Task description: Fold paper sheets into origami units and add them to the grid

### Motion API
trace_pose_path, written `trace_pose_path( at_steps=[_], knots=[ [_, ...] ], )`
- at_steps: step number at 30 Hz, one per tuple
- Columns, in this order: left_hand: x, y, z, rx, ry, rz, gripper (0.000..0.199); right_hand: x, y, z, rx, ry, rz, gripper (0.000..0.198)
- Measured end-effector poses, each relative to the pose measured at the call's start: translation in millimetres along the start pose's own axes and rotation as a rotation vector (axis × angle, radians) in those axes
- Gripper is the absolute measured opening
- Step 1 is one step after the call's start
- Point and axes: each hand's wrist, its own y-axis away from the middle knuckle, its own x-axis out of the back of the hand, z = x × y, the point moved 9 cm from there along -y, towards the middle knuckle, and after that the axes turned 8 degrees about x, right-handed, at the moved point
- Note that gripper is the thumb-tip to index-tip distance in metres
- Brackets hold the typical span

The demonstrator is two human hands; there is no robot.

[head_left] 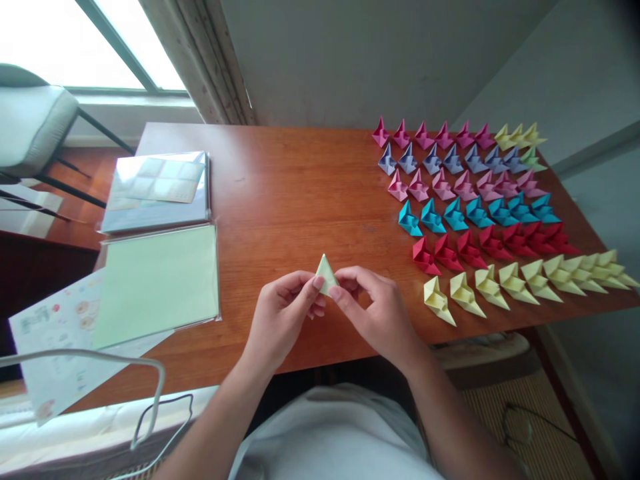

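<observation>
Between my two hands is a small folded piece of pale green paper (327,274), its pointed tip facing away from me. My left hand (286,308) pinches its left edge between thumb and fingers. On the other side, my right hand (373,308) grips the lower right part with the thumb on top. Both hands are just above the wooden table's front half. To the right stand rows of folded paper pieces; the nearest row is pale yellow origami (487,288), with red origami (470,250) behind it.
Farther back are rows of blue origami (455,215), pink origami (441,185), purple origami (453,161) and magenta origami (423,136). At left on the table (290,180) lie a pack of light green paper (160,280), another plastic-wrapped pack (115,200) and a printed sheet (60,360). A chair (40,123) stands beyond.
</observation>
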Motion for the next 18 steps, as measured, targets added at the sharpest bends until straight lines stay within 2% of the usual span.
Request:
trace_pose_path(
  at_steps=[12,18],
  knots=[
    [0.6,-0.5,-3.9,0.005,0.045,-0.015,0.02,-1.0,1.2,-1.8,0.051,0.032,-0.015,0.011],
    [1.5,0.6,-3.7,-0.015,0.032,-0.008,0.022,-0.7,3.4,12.3,-0.058,-0.151,-0.035,0.022]
  ],
)
